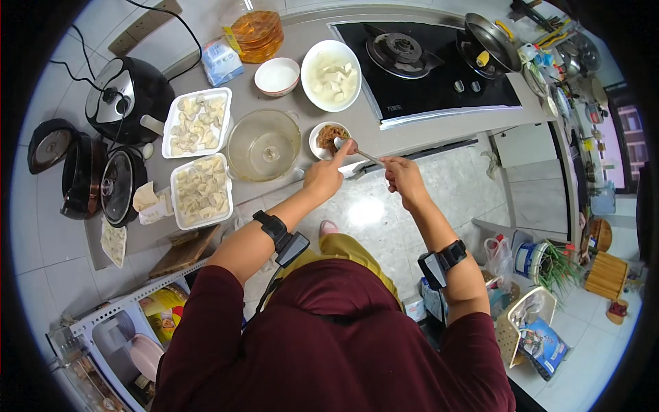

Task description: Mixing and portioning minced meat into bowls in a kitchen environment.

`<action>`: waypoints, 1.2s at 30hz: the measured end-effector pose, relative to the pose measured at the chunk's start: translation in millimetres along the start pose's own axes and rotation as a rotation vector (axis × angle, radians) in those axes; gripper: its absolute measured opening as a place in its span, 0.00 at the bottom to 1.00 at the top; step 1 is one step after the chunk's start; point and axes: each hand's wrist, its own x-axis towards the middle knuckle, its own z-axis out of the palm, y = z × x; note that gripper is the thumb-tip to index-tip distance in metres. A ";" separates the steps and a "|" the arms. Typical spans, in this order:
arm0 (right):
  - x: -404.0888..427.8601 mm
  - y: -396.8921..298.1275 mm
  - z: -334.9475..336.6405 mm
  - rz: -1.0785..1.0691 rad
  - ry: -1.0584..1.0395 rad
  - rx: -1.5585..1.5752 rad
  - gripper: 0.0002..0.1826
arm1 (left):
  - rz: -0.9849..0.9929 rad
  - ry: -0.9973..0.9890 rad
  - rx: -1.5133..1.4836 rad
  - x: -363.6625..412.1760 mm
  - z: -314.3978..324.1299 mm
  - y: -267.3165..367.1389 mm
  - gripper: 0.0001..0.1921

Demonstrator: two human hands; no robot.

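My right hand [405, 177] grips the handle end of a metal spoon [368, 158]. The spoon's head reaches over a small white bowl [315, 140] of brown minced filling [328, 138]. My left hand [324, 179] is at the bowl's near side, its index finger extended to the spoon near its head. The other left fingers are curled, and their undersides are hidden. Left of the bowl stands an empty glass pot [264, 136] with side handles. Behind the small bowl, a larger white bowl [329, 64] holds pale cut pieces in liquid.
White foam trays of dumplings [196, 123] [201, 191] line the left counter beside a black air fryer [131, 98]. A white bowl [277, 77] and an oil jug [255, 36] stand behind. At right is a black gas hob [425, 67] with a pan [491, 41].
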 end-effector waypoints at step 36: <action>-7.8 10.1 -0.1 -0.922 0.265 -0.925 0.12 | -0.246 0.094 -0.051 -33.0 -14.2 -32.9 0.32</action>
